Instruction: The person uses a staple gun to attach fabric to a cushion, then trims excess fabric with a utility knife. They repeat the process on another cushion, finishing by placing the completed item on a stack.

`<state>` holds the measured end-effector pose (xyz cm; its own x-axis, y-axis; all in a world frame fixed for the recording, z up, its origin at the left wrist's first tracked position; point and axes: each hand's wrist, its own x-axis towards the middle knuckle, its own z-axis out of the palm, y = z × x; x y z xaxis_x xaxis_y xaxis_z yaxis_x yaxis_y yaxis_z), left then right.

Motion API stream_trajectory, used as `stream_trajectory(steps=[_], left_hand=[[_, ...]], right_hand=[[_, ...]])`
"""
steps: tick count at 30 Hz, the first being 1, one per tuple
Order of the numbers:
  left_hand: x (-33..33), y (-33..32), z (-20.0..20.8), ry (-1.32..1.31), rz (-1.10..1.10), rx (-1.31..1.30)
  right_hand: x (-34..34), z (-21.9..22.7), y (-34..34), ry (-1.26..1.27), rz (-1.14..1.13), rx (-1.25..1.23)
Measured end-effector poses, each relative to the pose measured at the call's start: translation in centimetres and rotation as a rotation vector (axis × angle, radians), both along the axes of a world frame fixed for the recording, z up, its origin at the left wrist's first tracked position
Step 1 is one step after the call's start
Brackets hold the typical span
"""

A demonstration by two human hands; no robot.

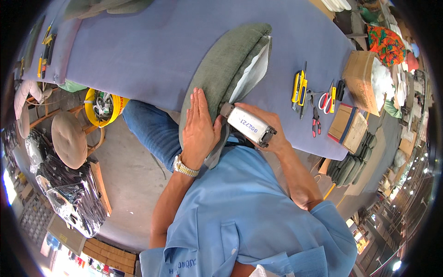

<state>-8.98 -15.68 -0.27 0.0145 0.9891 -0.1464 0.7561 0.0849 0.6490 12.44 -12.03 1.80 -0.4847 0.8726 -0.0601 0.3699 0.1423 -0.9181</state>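
A curved, padded piece in grey-green fabric (pixel 226 57) lies across the near edge of the table, with a pale white underside (pixel 253 71) showing along its right side. My left hand (pixel 199 131) rests on the fabric, fingers stretched out and lying flat, thumb angled to the right. In my right hand (pixel 276 123) is a staple gun (pixel 249 124) with a silver-white body and dark ends. Its dark nose sits against the lower edge of the padded piece, close to my left thumb. The grip is mostly hidden behind its body.
The table is covered in blue-grey cloth (pixel 138 51). On its right lie yellow cutters (pixel 299 87), scissors (pixel 328 100), pliers (pixel 315 122) and a cardboard box (pixel 362 78) with white stuffing. At left stand a yellow bucket (pixel 87 111) and a round stool (pixel 69 138).
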Motion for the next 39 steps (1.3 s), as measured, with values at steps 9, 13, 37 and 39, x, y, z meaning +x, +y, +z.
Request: stream_trajectory(steps=[9,13,37,39], left_hand=[[-0.3,0.2,0.4,-0.018,0.005,-0.046],[0.4,0.3,0.4,0.002,0.03,-0.076],[0.7,0.2,-0.3,-0.025,0.081,-0.023],[0.6,0.0,-0.5,-0.045,0.088,-0.008]], right_hand=[[0.7,0.2,1.0,0.013,0.102,-0.185],[-0.4,1.5,1.3,-0.056,0.037,-0.443],[-1.3,1.5,-0.7,-0.011,-0.005,-0.27],[-1.1,0.9,-1.2,-0.016,0.024,-0.175]])
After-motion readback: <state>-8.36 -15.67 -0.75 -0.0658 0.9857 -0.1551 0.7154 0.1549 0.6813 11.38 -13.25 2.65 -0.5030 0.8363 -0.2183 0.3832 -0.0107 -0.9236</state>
